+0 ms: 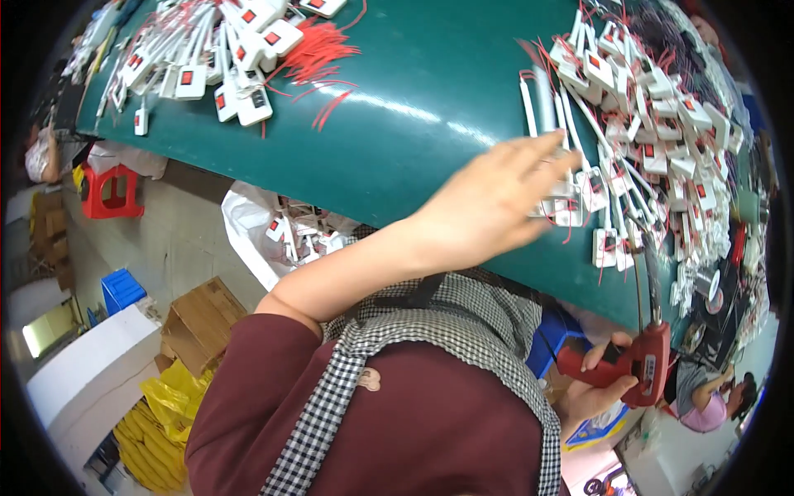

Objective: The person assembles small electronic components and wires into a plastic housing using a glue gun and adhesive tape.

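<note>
My left hand (500, 198) reaches over the table's near right part, palm down, fingers stretched and smeared by motion. Under and beside its fingertips lie white switch pieces (567, 212) with long white stems and thin red wires. One white stem (544, 103) just beyond the fingers is blurred too; whether the hand grips it I cannot tell. At the lower right, my right hand (600, 384) is closed round the handle of a red soldering gun (648, 364). Its metal tip end points up at the switch pieces near the table edge (605, 248).
A big heap of white switch pieces (653, 116) covers the table's right side. Another pile (240, 50) and loose red wires (318, 51) lie at the far left on the green table (413, 74). Below stand a white bag (248, 236), a red stool (112, 192) and a carton (203, 322).
</note>
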